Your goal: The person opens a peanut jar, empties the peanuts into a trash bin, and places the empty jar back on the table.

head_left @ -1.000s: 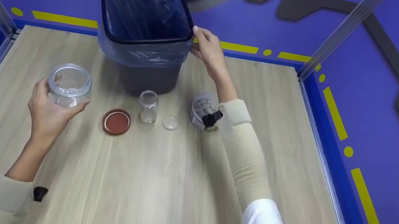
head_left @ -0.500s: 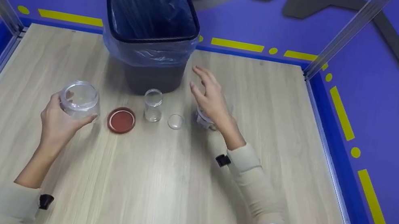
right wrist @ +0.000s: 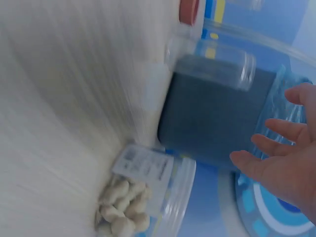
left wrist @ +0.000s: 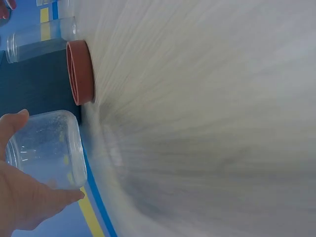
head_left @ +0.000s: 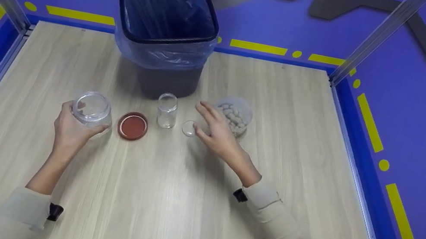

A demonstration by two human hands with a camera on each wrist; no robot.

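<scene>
Right hand (head_left: 216, 135) hovers open-fingered over the small clear lid (head_left: 188, 128) mid-worktop, so I judge a careless sweep could topple the peanut jar (head_left: 235, 115) beside it, while my left hand (head_left: 72, 132) grips the empty jar (head_left: 92, 107) near the left edge.

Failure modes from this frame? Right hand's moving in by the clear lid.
1. The right hand reaches between the small open jar and the open nut jar; a stray knock might tip either, spilling nuts.
2. The small clear lid lies flat and is hard to see, so it may slide rather than lift.
3. The left hand holds the big open jar by its lower side; it could slip.
</scene>
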